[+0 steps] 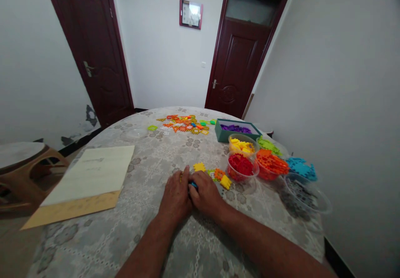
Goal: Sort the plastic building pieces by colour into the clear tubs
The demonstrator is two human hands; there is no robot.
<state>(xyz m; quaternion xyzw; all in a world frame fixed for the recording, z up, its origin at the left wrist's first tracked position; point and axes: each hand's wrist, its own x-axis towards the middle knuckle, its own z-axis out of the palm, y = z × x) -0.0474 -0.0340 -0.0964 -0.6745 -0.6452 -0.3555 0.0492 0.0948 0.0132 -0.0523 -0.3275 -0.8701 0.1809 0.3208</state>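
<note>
My left hand (pixel 177 192) and my right hand (pixel 206 192) meet over the near middle of the table, fingers curled in and touching. A small blue plastic piece (pixel 194 184) peeks out at the thumb and fingers of my right hand, which is closed on it. Closed too, my left hand hides whatever lies under its fingers; a speck of yellow shows at them. Just beyond the knuckles lies a yellow notched plastic piece (pixel 199 167). Right of my right hand are an orange piece (pixel 219 174) and another yellow piece (pixel 225 182), with some green between them.
Clear tubs hold red pieces (pixel 240 164), yellow pieces (pixel 242 145), orange pieces (pixel 271 162) and grey pieces (pixel 301 190). Blue pieces (pixel 301 169) and a green box (pixel 222 134) of purple pieces stand nearby. Mixed pieces (pixel 184 124) lie at the back, paper sheets (pixel 93 170) at left.
</note>
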